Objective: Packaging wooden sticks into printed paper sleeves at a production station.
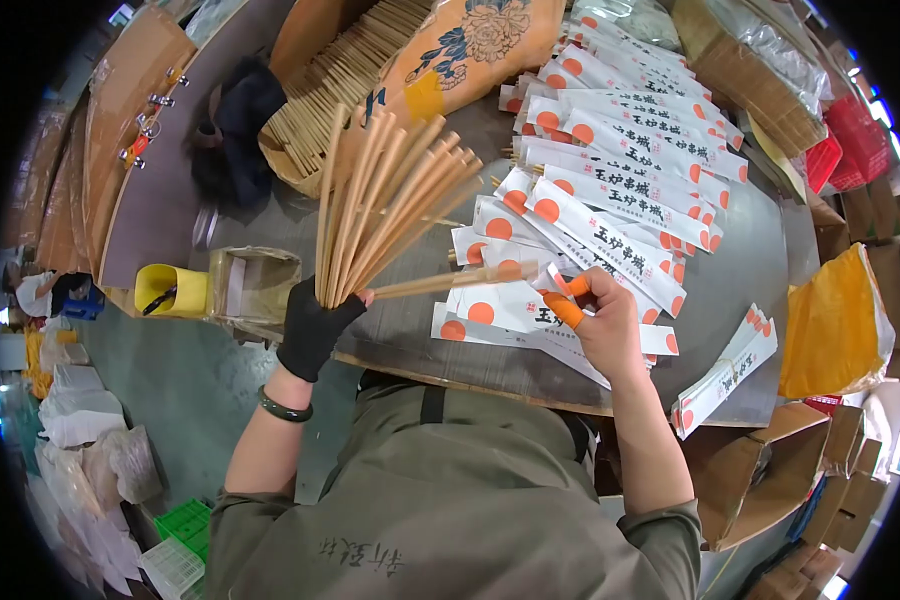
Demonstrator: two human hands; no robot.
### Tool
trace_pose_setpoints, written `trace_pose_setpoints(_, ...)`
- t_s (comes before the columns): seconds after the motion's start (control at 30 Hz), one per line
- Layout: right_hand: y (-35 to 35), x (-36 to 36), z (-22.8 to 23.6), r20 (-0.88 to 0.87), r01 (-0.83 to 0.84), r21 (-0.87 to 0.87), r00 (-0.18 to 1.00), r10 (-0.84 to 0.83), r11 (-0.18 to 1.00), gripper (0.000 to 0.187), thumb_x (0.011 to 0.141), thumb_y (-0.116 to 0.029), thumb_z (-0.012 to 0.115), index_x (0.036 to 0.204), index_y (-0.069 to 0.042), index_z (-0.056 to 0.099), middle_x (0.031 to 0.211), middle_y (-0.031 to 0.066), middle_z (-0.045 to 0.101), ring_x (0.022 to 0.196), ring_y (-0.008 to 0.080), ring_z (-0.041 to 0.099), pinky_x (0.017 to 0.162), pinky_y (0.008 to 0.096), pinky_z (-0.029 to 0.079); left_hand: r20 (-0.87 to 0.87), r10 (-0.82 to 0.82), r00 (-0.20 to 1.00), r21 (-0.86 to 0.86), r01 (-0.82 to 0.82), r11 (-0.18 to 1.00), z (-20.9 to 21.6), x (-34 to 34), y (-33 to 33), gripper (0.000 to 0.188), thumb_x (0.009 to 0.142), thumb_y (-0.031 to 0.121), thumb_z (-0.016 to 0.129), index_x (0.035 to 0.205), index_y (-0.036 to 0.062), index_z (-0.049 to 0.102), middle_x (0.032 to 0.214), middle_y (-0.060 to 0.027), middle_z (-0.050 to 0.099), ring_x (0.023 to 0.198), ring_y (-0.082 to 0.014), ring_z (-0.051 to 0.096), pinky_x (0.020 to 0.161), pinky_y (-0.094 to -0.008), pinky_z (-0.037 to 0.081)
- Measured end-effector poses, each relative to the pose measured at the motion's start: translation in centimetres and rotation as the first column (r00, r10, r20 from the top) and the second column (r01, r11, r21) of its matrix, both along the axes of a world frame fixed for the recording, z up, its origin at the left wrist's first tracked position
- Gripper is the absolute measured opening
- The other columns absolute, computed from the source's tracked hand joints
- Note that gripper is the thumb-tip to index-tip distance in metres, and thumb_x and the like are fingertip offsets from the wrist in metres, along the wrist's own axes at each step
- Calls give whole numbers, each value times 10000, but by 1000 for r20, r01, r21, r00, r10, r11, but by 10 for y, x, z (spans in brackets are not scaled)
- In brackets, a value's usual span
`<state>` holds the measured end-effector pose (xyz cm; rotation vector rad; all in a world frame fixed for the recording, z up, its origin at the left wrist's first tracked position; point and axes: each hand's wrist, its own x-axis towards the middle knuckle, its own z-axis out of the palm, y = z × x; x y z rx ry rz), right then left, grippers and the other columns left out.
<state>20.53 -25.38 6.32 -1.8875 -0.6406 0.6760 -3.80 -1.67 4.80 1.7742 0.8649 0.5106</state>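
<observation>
"Many wooden sticks (370, 235) are seen; where are they held?"

"Left of the frame's centre. Near their lower ends they are gripped by the black-gloved left hand (315, 325). Right of centre, a white paper sleeve (547, 280) is pinched by the right hand (605, 320)."

"How will they be handled?"

"Sticks are probably light and stiff, best grasped near one end. Paper is likely soft, easily creased; its edge should be pinched gently."

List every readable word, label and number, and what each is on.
Wording not copied out; by kind and place:
White paper chopstick sleeves: large black characters, small red marks.
Sleeve bundle at right: dark characters, partly hidden.
Olive-green garment: dark characters on the front.
Finer print on the sleeves: too small to read.
</observation>
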Motion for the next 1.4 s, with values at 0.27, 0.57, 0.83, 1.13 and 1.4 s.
trace_pose_setpoints(0.27, -3, 7, 19, 115, -17, -34, 993, 21, 999, 124, 787, -40, 772, 814, 16, 664, 769, 15, 586, 678, 90, 520, 627, 256, 444, -63, -161, 985, 164, 170, 972, 10, -4, 10, 327, 760, 198, 804, 966, -25, 683, 812, -120, 705, 719, -183, 657, 688, -314, 510)
trace_pose_setpoints(0.57, -9, 2, 23, 487, -235, -68, 840, 238, 969, 119, 783, -38, 766, 854, 23, 692, 762, 52, 580, 684, 119, 542, 632, 273, 461, -87, -164, 983, 179, 177, 968, 19, -1, 18, 291, 758, 202, 805, 900, -18, 678, 781, -107, 695, 689, -181, 646, 667, -316, 499)
trace_pose_setpoints(0.83, -6, 1, 25, 307, -243, -23, 921, 239, 970, 149, 757, -49, 780, 871, 7, 703, 761, 47, 584, 681, 178, 554, 612, 286, 472, -89, -204, 975, 293, 221, 930, 15, -7, 25, 256, 781, 198, 779, 906, -3, 682, 789, -102, 696, 702, -184, 650, 675, -320, 499)
trace_pose_setpoints(1.13, 57, -28, 23, 914, -325, -103, 342, 218, 940, 288, 734, -135, 721, 1011, -71, 677, 946, 65, 617, 890, 262, 592, 788, 375, 471, 370, 61, 927, -327, 69, 942, 4, 84, -56, 304, 932, 248, 637, 1122, 11, 658, 875, -1, 622, 732, -66, 565, 674, -246, 492)
trace_pose_setpoints(1.4, 9, -48, -22, 813, -373, -333, 352, 464, 866, 273, 795, -75, 663, 1052, 13, 636, 995, 106, 582, 915, 270, 579, 771, 391, 485, 95, 200, 975, -292, -165, 942, -32, 48, -22, 205, 874, 192, 694, 984, 20, 679, 789, -41, 663, 624, -79, 561, 538, -231, 432)
